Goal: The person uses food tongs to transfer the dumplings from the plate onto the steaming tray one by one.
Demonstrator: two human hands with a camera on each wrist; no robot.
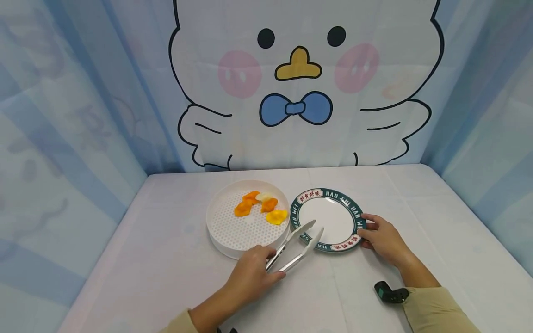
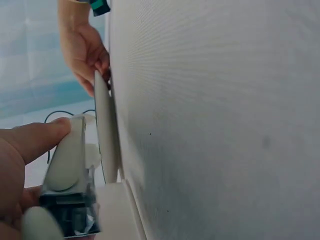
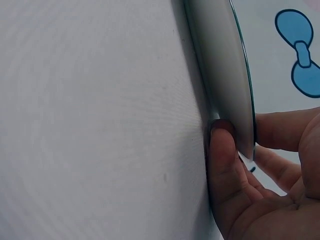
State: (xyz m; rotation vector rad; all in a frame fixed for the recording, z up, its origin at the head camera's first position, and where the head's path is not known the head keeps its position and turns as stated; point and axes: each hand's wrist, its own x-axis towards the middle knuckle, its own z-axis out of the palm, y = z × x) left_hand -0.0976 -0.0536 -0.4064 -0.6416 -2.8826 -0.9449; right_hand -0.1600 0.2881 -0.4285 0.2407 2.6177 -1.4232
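Note:
My left hand (image 1: 255, 273) holds metal tongs (image 1: 291, 247) with pale tips. The arms of the tongs are spread, and their tips hover over the near left part of a round plate (image 1: 326, 217) with a green lettered rim. Nothing shows between the tips. On the plate's right edge, my right hand (image 1: 385, 240) pinches the rim; the right wrist view shows fingers on both faces of the plate (image 3: 225, 75). Left of the plate, a white round perforated tray (image 1: 229, 231) bears several orange and yellow pieces (image 1: 243, 207) and a pale one (image 1: 263, 197).
A white cloth covers the table (image 1: 166, 259). Behind it hangs a curtain (image 1: 295, 143) with a cartoon face and a blue bow tie; more curtain flanks both sides. A black device (image 1: 390, 293) sits at the right wrist.

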